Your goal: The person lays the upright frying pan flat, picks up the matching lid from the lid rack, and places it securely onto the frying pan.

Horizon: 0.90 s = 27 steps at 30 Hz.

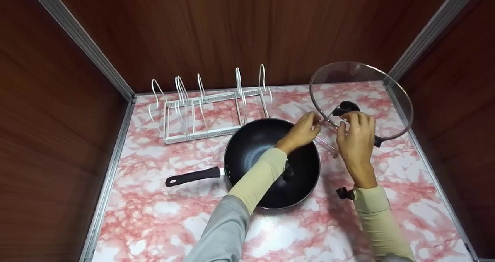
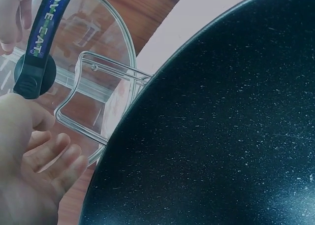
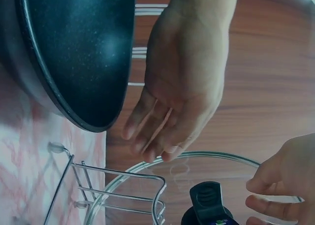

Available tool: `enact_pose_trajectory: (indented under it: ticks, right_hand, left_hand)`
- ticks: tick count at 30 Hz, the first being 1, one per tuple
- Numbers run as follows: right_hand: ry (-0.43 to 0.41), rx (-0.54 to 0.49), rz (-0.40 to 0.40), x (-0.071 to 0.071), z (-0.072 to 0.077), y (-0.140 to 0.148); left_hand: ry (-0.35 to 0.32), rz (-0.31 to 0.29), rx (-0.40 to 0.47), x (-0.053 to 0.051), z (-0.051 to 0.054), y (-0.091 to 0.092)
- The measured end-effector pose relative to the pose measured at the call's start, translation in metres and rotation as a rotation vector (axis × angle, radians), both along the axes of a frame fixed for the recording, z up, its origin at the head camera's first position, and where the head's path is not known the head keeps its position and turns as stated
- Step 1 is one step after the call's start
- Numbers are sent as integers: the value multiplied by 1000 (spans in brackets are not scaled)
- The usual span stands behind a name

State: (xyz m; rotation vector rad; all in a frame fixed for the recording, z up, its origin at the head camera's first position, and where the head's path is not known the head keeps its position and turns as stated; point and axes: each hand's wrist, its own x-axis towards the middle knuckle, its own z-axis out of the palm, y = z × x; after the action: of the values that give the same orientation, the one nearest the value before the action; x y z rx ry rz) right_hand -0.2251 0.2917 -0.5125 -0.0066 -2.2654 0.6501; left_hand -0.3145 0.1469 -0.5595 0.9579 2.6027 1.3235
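A round glass lid (image 1: 363, 72) with a metal rim stands tilted at the right, against a small wire stand (image 2: 69, 97). Its black handle (image 2: 42, 43) carries a blue lettered label. My left hand (image 1: 301, 132) reaches across the black wok (image 1: 251, 146) to the lid's near edge. Its fingers are loosely bent beside the wire stand; contact is unclear. Near the handle is my right hand (image 1: 355, 138), thumb and fingers apart with nothing gripped between them. In the right wrist view, the right hand (image 3: 283, 180) appears beside the lid, fingers loosely bent.
A white wire rack (image 1: 205, 134) with upright loops stands at the back left. The wok's dark handle (image 1: 193, 177) points left over the red-and-white marbled tabletop (image 1: 166, 215). Brown wood-grain panels (image 1: 232, 29) enclose the back and both sides.
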Motion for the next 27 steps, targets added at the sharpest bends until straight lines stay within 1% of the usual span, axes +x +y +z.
enact_pose_trajectory:
  ticks: [4,8,12,15,20,23,27]
  right_hand:
    - [-41,42,-38,-1,2,2]
    - [-88,63,-73,-2,3,3]
    - [-115,81,-102,-2,4,4]
    - [-121,92,-117,-3,4,5]
    - [-130,104,-123,-3,5,6]
    - [-150,119,-139,-2,5,8]
    - [-191,143,-172,-1,5,9]
  left_hand:
    - [-12,1,-18,-1,1,1]
    - [-47,10,-43,-3,4,3]
    - [-84,-3,-29,-3,6,5]
    - [-84,-8,-33,-4,6,6]
    - [-82,-1,-63,-3,6,9]
    - [-80,-17,-68,-3,6,11]
    - [-62,-42,-76,-3,6,14]
